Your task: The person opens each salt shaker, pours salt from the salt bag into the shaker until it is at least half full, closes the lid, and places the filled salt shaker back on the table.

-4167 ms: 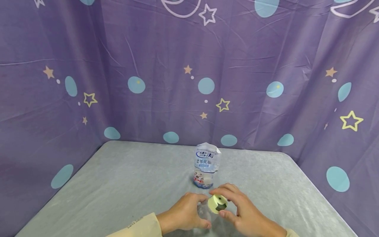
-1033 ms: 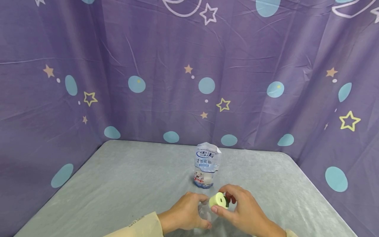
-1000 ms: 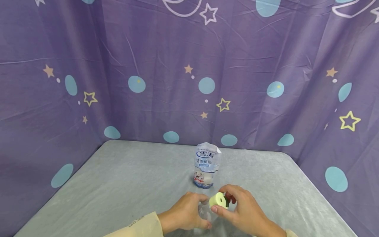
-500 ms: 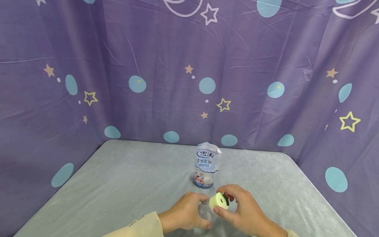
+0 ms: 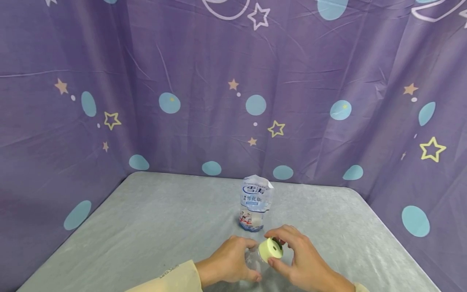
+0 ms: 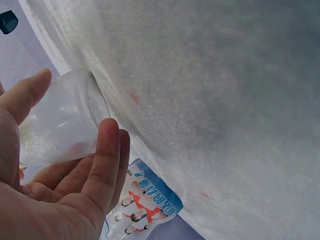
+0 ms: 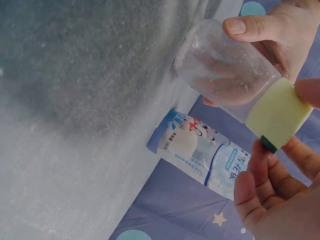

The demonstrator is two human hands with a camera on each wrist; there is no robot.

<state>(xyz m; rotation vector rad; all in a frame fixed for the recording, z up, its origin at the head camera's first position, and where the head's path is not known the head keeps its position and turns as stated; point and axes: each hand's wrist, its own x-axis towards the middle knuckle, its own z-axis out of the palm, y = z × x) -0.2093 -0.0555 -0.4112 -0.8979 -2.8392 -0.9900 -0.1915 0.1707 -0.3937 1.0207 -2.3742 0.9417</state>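
Observation:
My left hand [image 5: 233, 259] holds a clear, nearly colourless jar [image 7: 200, 52] near the table's front, with the thumb on one side and the fingers round the other. Some whitish specks show on the jar's wall in the left wrist view. On its mouth sits a pale yellow-green cap [image 5: 270, 249] with a small opening in its top and a dark green tab [image 7: 268, 144]. The jar leans to the right in the head view. My right hand [image 5: 300, 257] pinches the cap between thumb and fingers, fingertips at the dark tab.
Just beyond the hands, a blue and white salt pouch [image 5: 255, 202] stands upright on the grey cloth-covered table [image 5: 175, 211]. Purple curtains [image 5: 204, 134] with stars and blue dots enclose the table at the back and sides.
The cap has turned under my right hand: its dark tab, facing front earlier, now shows at the far right side. My left hand and the salt pouch have stayed in place.

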